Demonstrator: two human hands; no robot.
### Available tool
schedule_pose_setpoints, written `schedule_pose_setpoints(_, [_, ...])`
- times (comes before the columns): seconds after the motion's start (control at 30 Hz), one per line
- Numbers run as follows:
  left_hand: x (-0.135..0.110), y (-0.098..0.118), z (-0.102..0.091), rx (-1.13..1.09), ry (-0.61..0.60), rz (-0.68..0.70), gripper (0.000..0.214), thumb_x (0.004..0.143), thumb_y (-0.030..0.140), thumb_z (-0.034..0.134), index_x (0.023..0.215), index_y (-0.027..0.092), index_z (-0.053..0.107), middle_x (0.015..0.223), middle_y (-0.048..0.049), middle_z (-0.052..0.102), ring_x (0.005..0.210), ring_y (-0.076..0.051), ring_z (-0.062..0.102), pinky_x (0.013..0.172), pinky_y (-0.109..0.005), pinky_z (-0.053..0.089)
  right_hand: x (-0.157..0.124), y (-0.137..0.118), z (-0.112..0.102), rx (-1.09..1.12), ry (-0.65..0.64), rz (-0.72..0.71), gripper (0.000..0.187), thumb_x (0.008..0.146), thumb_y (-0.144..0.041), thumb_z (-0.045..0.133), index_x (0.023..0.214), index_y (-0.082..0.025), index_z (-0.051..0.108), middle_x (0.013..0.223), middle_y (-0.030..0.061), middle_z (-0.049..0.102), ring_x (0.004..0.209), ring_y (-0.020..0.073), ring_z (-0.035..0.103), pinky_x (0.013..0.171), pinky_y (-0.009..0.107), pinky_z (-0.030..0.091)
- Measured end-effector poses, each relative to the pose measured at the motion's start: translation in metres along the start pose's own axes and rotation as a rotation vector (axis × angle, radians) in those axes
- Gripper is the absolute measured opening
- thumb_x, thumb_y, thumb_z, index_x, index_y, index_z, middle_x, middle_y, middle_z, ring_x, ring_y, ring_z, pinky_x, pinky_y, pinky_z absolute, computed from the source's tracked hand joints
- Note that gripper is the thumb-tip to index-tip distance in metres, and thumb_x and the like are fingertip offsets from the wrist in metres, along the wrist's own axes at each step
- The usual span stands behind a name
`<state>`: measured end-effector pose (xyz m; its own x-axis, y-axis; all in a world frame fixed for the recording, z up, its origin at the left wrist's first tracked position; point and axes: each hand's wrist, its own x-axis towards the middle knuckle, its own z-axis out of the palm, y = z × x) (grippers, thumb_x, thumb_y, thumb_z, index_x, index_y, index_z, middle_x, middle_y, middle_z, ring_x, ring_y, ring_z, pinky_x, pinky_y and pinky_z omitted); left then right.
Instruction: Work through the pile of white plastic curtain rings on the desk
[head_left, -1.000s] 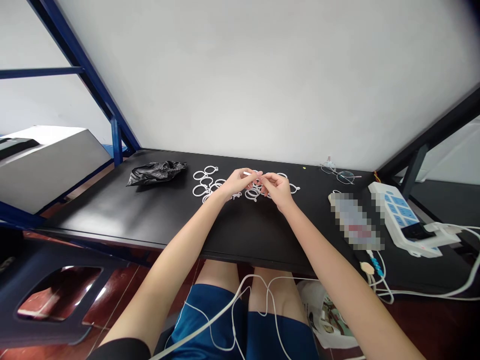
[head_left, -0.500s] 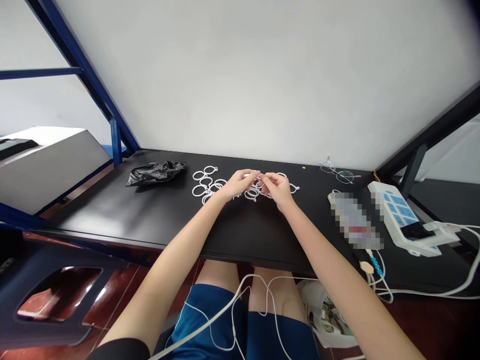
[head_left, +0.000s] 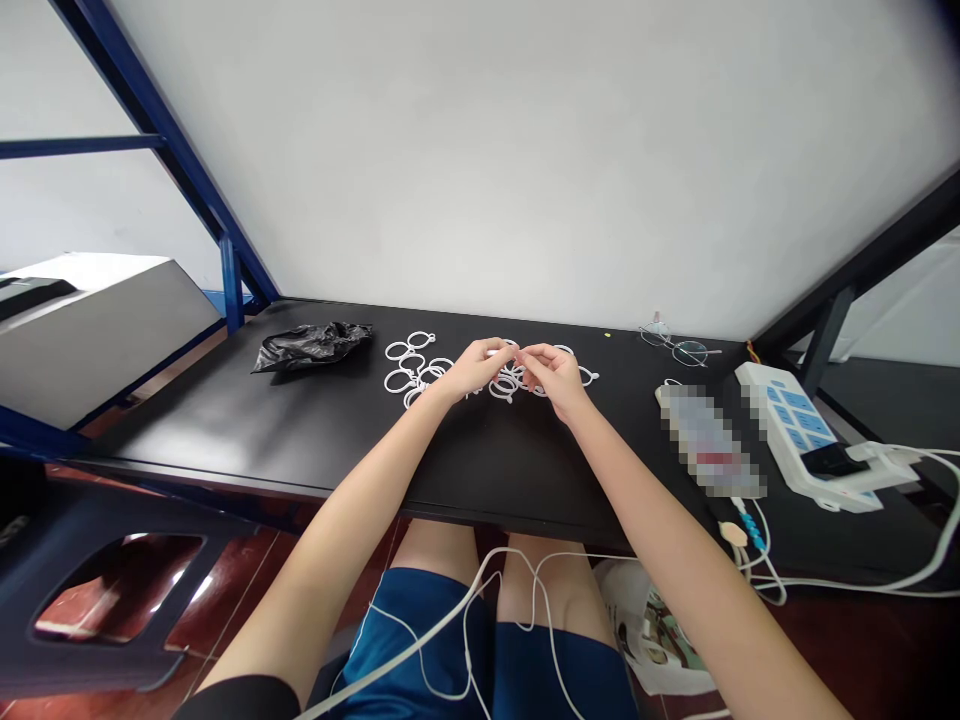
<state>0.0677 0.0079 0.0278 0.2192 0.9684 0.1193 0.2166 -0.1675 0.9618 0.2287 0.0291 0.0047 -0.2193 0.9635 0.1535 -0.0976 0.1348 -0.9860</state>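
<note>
Over the black tabletop, both my hands meet fingertip to fingertip. My left hand is closed in a pinch on a white curtain ring, which the fingers partly cover. Pressed against it from the other side, my right hand has thumb and forefinger closed at the same ring; the exact contact is hidden. Loose white rings with small eyelets lie under and between the hands, some showing beyond my right hand. To the left of my left hand spreads another group of white rings.
A crumpled black plastic bag lies at the left. On the right are eyeglasses, a blurred-out phone and a white power strip with cables. A white wall rises behind the table; white cords cross my lap.
My fingertips have shifted slightly while staying together at the ring. More of a ring behind the fingers shows now. The other things have not moved.
</note>
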Motion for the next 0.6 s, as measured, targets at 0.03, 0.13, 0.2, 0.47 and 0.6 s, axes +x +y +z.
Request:
schedule_pose_setpoints(0.03, [-0.0002,0.0002,0.0,0.005,-0.002,-0.001,0.036,0.084,0.049,0.052,0.076,0.014,0.058,0.066,0.0019,0.048,0.056,-0.008,0.045,0.053,-0.021,0.035,0.0003,0.0005,-0.0005,0.006,-0.004,0.003,0.035,0.063,-0.048,0.08,0.077,-0.018,0.069,0.069,0.0019,0.066,0.049,0.008,0.052,0.042,0.021,0.042])
schedule_pose_setpoints(0.13, [-0.0003,0.0,-0.0001,0.014,-0.004,0.011,0.037,0.084,0.05,0.052,0.077,0.014,0.057,0.07,0.0012,0.05,0.058,-0.008,0.046,0.053,-0.021,0.035,0.0014,0.0028,-0.0024,0.03,-0.02,0.007,0.033,0.063,-0.046,0.081,0.077,-0.018,0.069,0.071,0.0021,0.067,0.051,0.0079,0.053,0.043,0.021,0.042])
schedule_pose_setpoints(0.2, [-0.0003,-0.0003,-0.0002,0.016,-0.008,0.02,0.037,0.084,0.05,0.052,0.077,0.014,0.057,0.072,0.0006,0.051,0.059,-0.008,0.046,0.053,-0.021,0.036,0.002,0.0042,-0.0035,0.05,-0.026,0.013,0.032,0.064,-0.045,0.081,0.075,-0.018,0.068,0.072,0.002,0.067,0.051,0.0078,0.053,0.043,0.02,0.042])
schedule_pose_setpoints(0.47, [0.0008,-0.0026,-0.0003,0.025,-0.016,0.026,0.036,0.085,0.048,0.052,0.08,0.013,0.057,0.08,-0.0012,0.056,0.06,-0.008,0.05,0.052,-0.02,0.037,0.0021,0.0031,-0.0036,0.078,-0.034,0.043,0.032,0.063,-0.045,0.082,0.073,-0.018,0.067,0.07,0.001,0.067,0.05,0.0074,0.053,0.044,0.02,0.041])
schedule_pose_setpoints(0.6, [0.0006,-0.0027,-0.0001,0.033,-0.015,0.016,0.036,0.085,0.047,0.052,0.085,0.013,0.06,0.083,-0.002,0.057,0.061,-0.008,0.051,0.05,-0.02,0.037,0.0014,0.001,-0.0029,0.071,-0.03,0.051,0.033,0.062,-0.045,0.082,0.073,-0.017,0.067,0.07,0.0011,0.066,0.05,0.007,0.052,0.044,0.02,0.041])
